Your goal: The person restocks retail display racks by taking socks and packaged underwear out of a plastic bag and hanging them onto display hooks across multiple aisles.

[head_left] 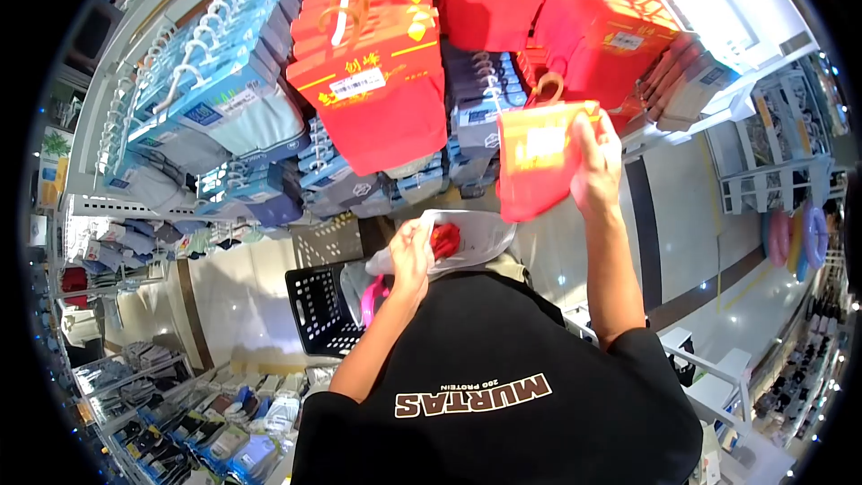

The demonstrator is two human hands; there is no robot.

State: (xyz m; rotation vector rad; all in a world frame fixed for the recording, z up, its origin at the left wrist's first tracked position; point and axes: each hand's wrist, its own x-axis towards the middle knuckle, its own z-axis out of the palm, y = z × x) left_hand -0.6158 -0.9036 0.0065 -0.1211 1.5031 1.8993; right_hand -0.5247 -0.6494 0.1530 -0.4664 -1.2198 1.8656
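My right hand (596, 162) is closed on the right edge of a red garment pack (536, 181) with a brown hanger hook (549, 88) at its top. A bright glare covers part of its card; I cannot tell which garment it is. Lower and to the left, my left hand (412, 256) pinches the rim of a white plastic bag (480, 238). Inside that bag, close to my left fingers, a crumpled red item (445, 241) shows. In front of both hands hang rows of similar red packs (382, 121).
Blue-carded grey garment packs (211, 90) hang from the rack at the left. A black perforated basket (316, 310) is beside my left forearm, with a pink handle (373, 299) near it. Bins of packaged goods (224, 431) stand lower left; inflatable rings (813, 235) hang far right.
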